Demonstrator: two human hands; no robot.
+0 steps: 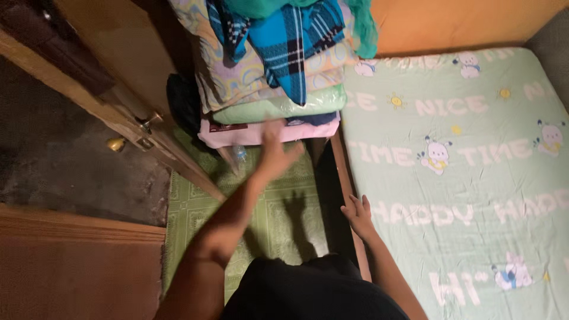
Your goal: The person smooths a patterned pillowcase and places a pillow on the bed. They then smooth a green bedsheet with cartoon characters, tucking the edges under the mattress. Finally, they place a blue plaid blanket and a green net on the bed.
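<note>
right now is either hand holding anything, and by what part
Nothing is held. The left hand reaches open toward the stacked bedding; the right hand rests on the mattress edge.

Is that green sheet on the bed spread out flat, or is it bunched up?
Spread flat. The green sheet covers the mattress smoothly, its cartoon pattern lying unwrinkled; the right hand rests at its edge.

bedding stack (269, 77) ahead, green mat (278, 207) open

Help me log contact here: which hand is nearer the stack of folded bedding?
Left. The left hand reaches up to the base of the stack of folded bedding, blurred. The right hand rests lower, on the mattress edge.
</note>
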